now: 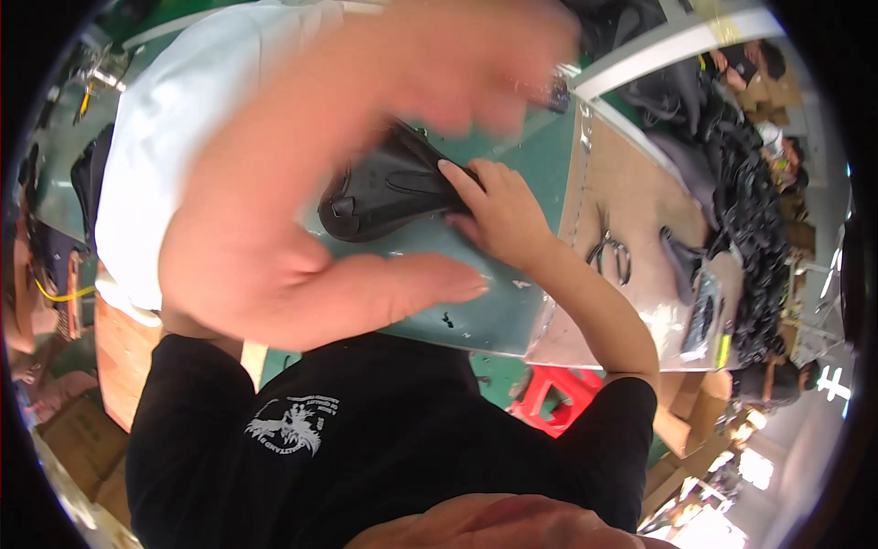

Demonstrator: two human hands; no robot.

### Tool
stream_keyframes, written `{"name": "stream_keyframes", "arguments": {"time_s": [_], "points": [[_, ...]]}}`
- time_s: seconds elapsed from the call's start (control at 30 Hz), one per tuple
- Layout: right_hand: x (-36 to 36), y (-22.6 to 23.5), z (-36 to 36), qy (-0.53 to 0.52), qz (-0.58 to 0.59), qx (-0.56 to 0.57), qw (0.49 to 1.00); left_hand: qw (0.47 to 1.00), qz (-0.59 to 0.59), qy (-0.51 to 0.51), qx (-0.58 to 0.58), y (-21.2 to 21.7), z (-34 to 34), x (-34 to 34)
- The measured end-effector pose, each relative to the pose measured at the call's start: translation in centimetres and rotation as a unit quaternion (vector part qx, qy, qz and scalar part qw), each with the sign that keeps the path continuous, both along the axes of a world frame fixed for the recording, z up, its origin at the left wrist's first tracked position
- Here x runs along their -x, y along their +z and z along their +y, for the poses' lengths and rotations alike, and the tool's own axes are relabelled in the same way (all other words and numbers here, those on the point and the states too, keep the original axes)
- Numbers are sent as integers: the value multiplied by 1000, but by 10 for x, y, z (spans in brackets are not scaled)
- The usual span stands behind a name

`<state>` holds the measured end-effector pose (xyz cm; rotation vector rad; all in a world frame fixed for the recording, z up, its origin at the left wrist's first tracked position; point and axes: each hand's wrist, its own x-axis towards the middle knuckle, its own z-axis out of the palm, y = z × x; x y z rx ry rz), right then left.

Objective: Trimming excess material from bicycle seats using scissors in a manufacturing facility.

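A black bicycle saddle (389, 188) lies on the green table top (498, 316), its wide end to the left. My right hand (503, 206) is closed around the narrow nose, thumb and fingers on either side. Raised close to the camera, my left hand (274, 220) looks large and blurred. Its thumb stands well apart from the bent fingers, and nothing shows between them. This hand covers part of the saddle and the table behind it.
Scissors (611, 256) and a dark saddle-shaped piece (681, 261) lie on the brown table section at right. Beyond is a heap of black pieces (750, 238). White fabric (165, 146) spreads at left. A red stool (560, 398) stands below the table edge. Other people work at far right.
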<state>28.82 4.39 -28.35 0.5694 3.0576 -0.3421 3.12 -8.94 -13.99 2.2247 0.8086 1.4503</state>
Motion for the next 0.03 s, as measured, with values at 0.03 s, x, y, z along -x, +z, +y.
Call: {"name": "stream_keyframes", "arguments": {"time_s": [0.03], "points": [[10,3,4,-14,-29,51,998,1000,-9,20,-8,-1,-9,6]]}}
